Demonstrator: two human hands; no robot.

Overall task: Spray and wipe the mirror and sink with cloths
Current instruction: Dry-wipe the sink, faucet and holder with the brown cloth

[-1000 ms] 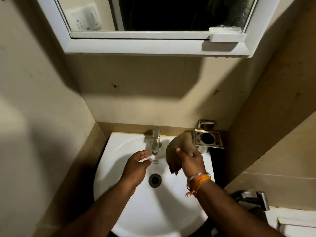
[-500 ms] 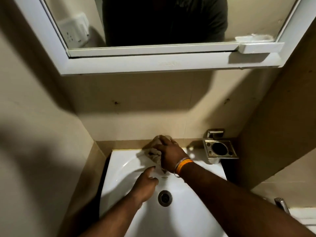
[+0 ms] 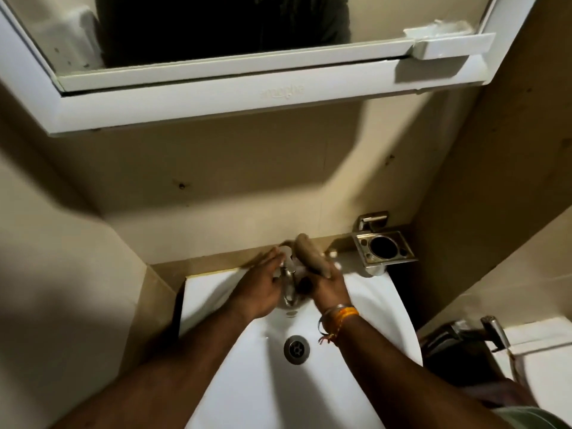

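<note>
A white sink (image 3: 216, 289) fills the lower middle, with a metal tap (image 3: 289, 283) at its back and a round drain (image 3: 296, 349) below it. My right hand (image 3: 328, 287) is closed on a bunched tan cloth (image 3: 311, 253) just right of the tap. My left hand (image 3: 261, 286) rests against the tap's left side with its fingers spread, holding nothing. The white-framed mirror (image 3: 216, 97) hangs above and reflects a dark-clothed torso.
A metal holder with a round hole (image 3: 383, 247) is fixed to the wall right of the tap. A chrome hand sprayer (image 3: 495, 332) and a white fixture (image 3: 541, 348) sit at the lower right. Beige tiled walls close in on both sides.
My right hand has shifted with the cloth from on top of the tap to its right side. My left hand has risen from the basin to the tap's left side.
</note>
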